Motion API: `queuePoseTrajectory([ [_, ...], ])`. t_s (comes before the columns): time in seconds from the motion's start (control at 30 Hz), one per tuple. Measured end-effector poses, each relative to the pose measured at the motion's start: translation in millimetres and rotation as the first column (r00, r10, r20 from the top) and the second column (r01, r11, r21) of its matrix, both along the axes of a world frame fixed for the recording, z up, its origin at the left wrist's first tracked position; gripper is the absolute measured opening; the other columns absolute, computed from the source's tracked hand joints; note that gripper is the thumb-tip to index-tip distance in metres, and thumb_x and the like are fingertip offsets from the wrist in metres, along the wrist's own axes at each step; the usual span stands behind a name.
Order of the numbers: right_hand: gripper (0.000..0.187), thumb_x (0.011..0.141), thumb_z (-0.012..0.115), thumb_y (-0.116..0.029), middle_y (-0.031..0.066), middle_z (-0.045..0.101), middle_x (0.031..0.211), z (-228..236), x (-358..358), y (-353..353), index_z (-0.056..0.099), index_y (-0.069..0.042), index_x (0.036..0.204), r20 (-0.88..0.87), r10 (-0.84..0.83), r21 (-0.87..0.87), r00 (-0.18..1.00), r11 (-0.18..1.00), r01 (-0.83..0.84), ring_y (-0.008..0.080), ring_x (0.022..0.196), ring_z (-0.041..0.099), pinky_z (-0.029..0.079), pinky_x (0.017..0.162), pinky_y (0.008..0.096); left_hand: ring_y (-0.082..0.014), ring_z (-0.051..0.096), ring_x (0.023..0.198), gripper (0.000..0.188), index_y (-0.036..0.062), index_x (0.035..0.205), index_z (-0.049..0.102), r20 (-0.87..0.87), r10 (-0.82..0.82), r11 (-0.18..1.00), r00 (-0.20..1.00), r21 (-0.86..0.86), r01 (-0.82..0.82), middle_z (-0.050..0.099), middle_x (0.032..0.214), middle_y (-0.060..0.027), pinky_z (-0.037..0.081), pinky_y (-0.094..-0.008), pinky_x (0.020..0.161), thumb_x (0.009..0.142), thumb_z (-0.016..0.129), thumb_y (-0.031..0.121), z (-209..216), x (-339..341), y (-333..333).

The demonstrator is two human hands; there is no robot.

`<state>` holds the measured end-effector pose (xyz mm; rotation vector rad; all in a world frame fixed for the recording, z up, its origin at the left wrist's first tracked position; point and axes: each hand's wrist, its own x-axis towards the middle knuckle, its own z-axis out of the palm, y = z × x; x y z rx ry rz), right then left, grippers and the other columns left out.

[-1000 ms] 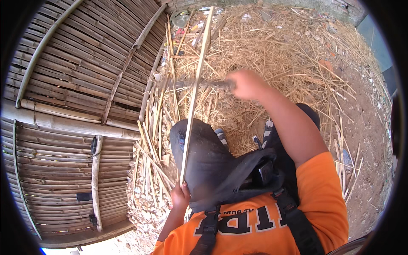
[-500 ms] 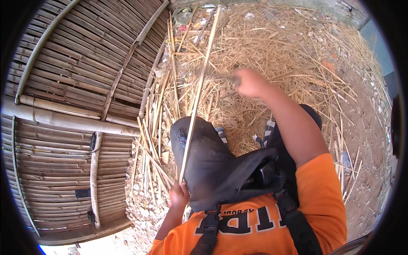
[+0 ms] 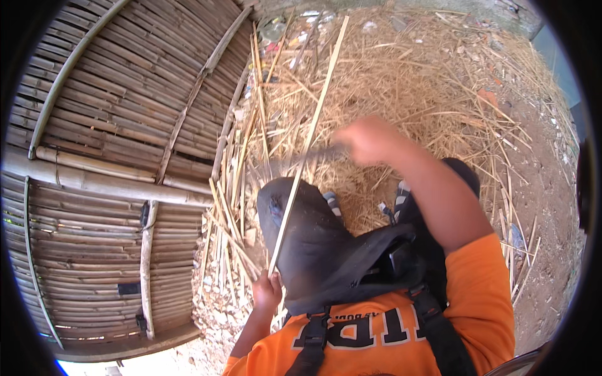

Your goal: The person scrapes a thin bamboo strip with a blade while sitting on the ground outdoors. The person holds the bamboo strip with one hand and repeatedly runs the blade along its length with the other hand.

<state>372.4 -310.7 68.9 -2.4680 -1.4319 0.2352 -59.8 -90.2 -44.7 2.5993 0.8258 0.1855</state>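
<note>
A long, pale bamboo strip (image 3: 314, 125) slants from beside my left thigh up toward the far edge. Its near end is gripped in the closed fingers of my left hand (image 3: 268, 291), low beside my knee. My right hand (image 3: 370, 141) is closed around the handle of a long dark-bladed knife (image 3: 323, 152), smeared by motion. The blade points left and crosses the strip's line just beyond my left knee. Whether its edge touches the strip, I cannot tell.
Bamboo slat walls (image 3: 94, 113) rise on the left. Loose strips (image 3: 241, 169) lie between them and my left leg. A wide heap of straw-like shavings (image 3: 407, 81) covers the ground ahead. Bare earth (image 3: 544, 207) lies to the right. My dark-trousered knees are in front.
My right hand has moved nearer to me and the knife now points left across the strip. The strip's far end has shifted right; my left hand keeps its grip.
</note>
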Motion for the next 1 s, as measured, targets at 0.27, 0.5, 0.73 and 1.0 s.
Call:
queuePoseTrajectory([
  [0.27, 0.015, 0.091, 0.064, -0.009, 0.01, 0.068, 0.084, -1, 23, -7, 0.066, -0.006, 0.106, -0.413, -0.235, 0.205, 0.88, 0.917, 0.342, 0.018, 0.063, 0.063, 0.053, 0.059, 0.0337, -0.0468, 0.059, 0.058, 0.021, 0.0, 0.094, 0.062, 0.032, -0.034, 0.999, 0.999, 0.013, 0.034, 0.059, 0.062, -0.0231, 0.046, -0.0523, 0.054, 0.098, 0.056, 0.02, 3, -6, 2],
  [0.5, 0.023, 0.083, 0.069, -0.009, 0.0114, 0.07, 0.086, -8, 15, -6, 0.067, -0.009, 0.106, -0.255, -0.081, 0.041, 0.963, 0.995, 0.094, 0.0256, 0.08, 0.071, 0.055, 0.07, 0.0452, -0.0498, 0.059, 0.061, 0.026, -0.0021, 0.09, 0.058, -0.033, -0.048, 0.998, 0.998, 0.033, 0.049, 0.058, 0.063, -0.0256, 0.045, -0.0545, 0.055, 0.099, 0.055, 0.023, 2, 1, 7],
  [0.73, 0.031, 0.086, 0.065, -0.006, 0.0132, 0.07, 0.096, 5, 32, -16, 0.066, -0.001, 0.116, -0.585, -0.304, 0.118, 0.752, 0.885, 0.45, 0.0236, 0.079, 0.069, 0.056, 0.068, 0.0436, -0.0422, 0.06, 0.057, 0.03, -0.001, 0.091, 0.061, -0.009, -0.058, 0.994, 0.998, -0.098, 0.057, 0.058, 0.062, -0.0216, 0.046, -0.0482, 0.056, 0.101, 0.053, 0.026, 10, -4, 13],
  [1.0, 0.025, 0.081, 0.07, -0.014, 0.0168, 0.069, 0.086, -28, 55, -27, 0.07, -0.001, 0.102, -0.451, -0.273, -0.16, 0.85, 0.961, 0.224, 0.0265, 0.083, 0.068, 0.054, 0.074, 0.0414, -0.0159, 0.053, 0.052, 0.043, -0.0028, 0.096, 0.063, -0.113, -0.103, 0.935, 0.988, -0.349, 0.058, 0.053, 0.058, -0.0104, 0.043, -0.0362, 0.051, 0.107, 0.042, 0.032, 20, -10, 35],
])
